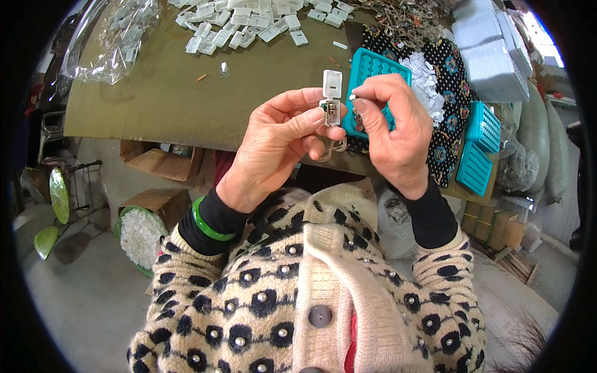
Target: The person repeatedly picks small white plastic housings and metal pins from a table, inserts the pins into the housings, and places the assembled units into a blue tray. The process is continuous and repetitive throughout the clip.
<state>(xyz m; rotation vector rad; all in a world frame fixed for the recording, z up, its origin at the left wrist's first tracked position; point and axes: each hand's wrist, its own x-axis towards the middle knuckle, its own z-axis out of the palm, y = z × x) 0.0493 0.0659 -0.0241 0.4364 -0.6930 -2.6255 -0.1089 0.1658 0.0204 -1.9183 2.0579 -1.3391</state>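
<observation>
My left hand (273,133) holds a small white plastic case (332,84) upright between thumb and fingers. Its hinged lid is swung up, and a small green and metallic part shows in the lower half. A thin cord or wire loops below these fingertips. Just to the right, my right hand (401,133) pinches a tiny white piece (352,97) between thumb and forefinger, close to the case but apart from it. Some small reddish-brown bits show under its thumb; I cannot tell whether they are held. Behind this hand lies a teal tray (356,73) with rows of round hollows.
Many white cases (249,22) are heaped at the table's far side, beside a clear plastic bag (115,53). Right of the tray, small white parts (426,87) lie on a dotted black cloth (457,124). More teal trays (476,168) and stacked white trays (491,59) stand at right.
</observation>
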